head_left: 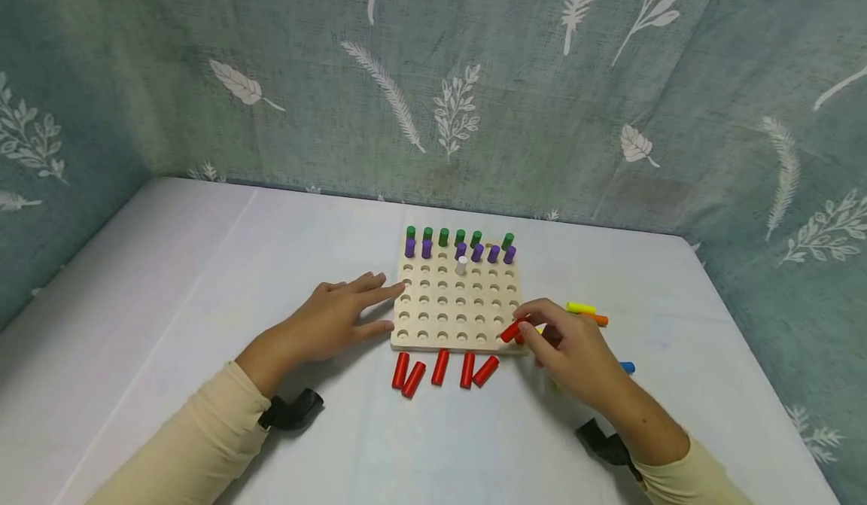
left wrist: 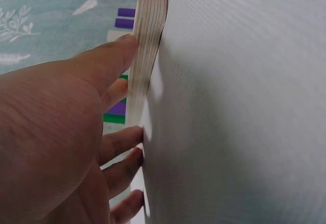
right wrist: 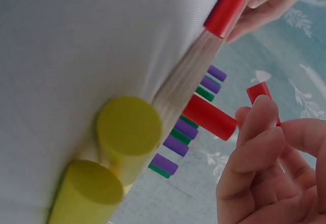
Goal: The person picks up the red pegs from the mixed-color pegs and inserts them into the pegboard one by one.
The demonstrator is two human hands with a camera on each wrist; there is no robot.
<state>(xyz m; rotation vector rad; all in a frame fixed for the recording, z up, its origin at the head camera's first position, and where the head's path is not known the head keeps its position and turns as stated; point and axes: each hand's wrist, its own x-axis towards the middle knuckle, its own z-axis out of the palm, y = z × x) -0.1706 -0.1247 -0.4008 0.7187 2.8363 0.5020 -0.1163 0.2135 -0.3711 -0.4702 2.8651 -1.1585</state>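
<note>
One wooden board [head_left: 432, 327] sat on a white-covered bench [head_left: 135, 324], with everything else ranged about it. At the board's left edge was the left hand [head_left: 332, 317], its grip wide and holding nothing; the thumb touched the side, most likely to keep the board from sliding. Just off the board's near edge lay five loose red pegs [head_left: 439, 367] in a rough line, probably so each was easy to reach. Along the board's two far rows stood green pegs [head_left: 443, 237] and purple pegs [head_left: 477, 253], sorted by colour, each row with a gap. A white peg [head_left: 461, 266] stood in the row next to them, near the middle. Over the board's near right corner, the right hand [head_left: 572, 354] had a narrow grip, pinching a short red peg [right wrist: 258, 92] between thumb and fingertips, seemingly to leave one end free. Just beside it, an upright red peg [right wrist: 211, 118] stood in the board. Right of the board lay a yellow peg [head_left: 581, 308], an orange peg [head_left: 596, 320] close by, and, nearer, a partly hidden blue peg [head_left: 628, 368].
</note>
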